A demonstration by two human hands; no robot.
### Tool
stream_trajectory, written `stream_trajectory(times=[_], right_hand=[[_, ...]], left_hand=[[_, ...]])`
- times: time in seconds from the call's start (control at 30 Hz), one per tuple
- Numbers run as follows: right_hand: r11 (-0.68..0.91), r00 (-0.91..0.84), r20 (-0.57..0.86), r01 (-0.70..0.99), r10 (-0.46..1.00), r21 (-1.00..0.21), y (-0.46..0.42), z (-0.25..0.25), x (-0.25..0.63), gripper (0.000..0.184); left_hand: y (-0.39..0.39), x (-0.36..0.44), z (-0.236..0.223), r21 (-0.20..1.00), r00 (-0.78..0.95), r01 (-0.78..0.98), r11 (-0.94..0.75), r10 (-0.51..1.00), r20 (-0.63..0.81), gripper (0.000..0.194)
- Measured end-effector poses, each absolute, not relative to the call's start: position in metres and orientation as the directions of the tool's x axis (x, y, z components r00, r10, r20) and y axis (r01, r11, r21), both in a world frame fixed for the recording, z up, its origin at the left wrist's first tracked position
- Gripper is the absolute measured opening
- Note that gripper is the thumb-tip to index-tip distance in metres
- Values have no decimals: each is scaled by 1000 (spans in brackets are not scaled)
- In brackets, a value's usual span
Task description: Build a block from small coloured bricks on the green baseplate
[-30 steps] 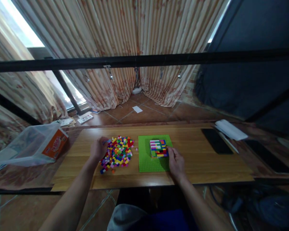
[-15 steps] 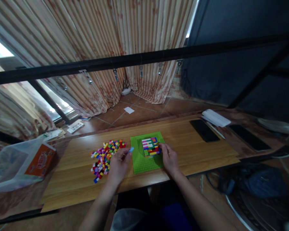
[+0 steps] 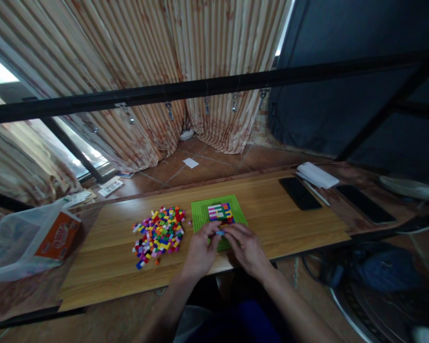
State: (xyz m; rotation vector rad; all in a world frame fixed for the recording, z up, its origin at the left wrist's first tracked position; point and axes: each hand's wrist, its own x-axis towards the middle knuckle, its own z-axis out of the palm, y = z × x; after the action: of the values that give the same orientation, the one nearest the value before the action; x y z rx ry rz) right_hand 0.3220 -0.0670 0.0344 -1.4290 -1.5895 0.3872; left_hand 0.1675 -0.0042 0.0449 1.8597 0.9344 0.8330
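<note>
A green baseplate (image 3: 236, 213) lies on the wooden table (image 3: 103, 267), with a multicoloured block of stacked bricks (image 3: 219, 212) on it. Left of the plate lies a heap of small loose bricks (image 3: 159, 233) in many colours. My left hand (image 3: 201, 248) and my right hand (image 3: 246, 248) meet over the near edge of the plate, just in front of the stacked block. Between their fingertips sits a small light blue brick (image 3: 219, 233), pinched from both sides. The near part of the plate is hidden under my hands.
A clear plastic bag with an orange box (image 3: 57, 236) lies at the table's left end. A black phone (image 3: 299, 193), a white flat object (image 3: 317, 175) and another dark phone (image 3: 365, 203) lie at the right. A black bar (image 3: 214, 88) crosses the view above.
My left hand carried the light blue brick from the loose heap over to the plate. My right hand left the stacked block's side and came forward to meet it.
</note>
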Motion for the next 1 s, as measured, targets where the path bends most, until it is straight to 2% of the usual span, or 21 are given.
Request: stream_trajectory(times=[0.1,0.3,0.5,0.7,0.83,0.93,1.0], right_hand=[[220,121,368,619,922,-754,-78,33,328,26],[-57,475,296,598,829,-799,-64,22,352,28],[-181,495,255,674,831,-716,-30,21,352,30],[-215,489,237,699,839,-682,-24,25,342,31],[-185,482,235,674,844,-715,-25,22,340,34],[-143,503,191,553,843,-821,-23,16,343,37],[-131,546,112,387,831,-913,-20,12,347,38]], left_hand=[[-10,177,45,906,509,236,-352,839,194,32],[-9,177,25,871,289,300,-389,907,306,35],[-14,174,-3,863,246,333,-379,919,309,44],[-18,174,-5,873,275,341,-349,925,263,52],[-19,173,-3,865,283,345,-364,919,274,51],[-21,173,-3,864,291,339,-372,915,279,50],[-21,174,-4,862,295,340,-377,913,283,50]])
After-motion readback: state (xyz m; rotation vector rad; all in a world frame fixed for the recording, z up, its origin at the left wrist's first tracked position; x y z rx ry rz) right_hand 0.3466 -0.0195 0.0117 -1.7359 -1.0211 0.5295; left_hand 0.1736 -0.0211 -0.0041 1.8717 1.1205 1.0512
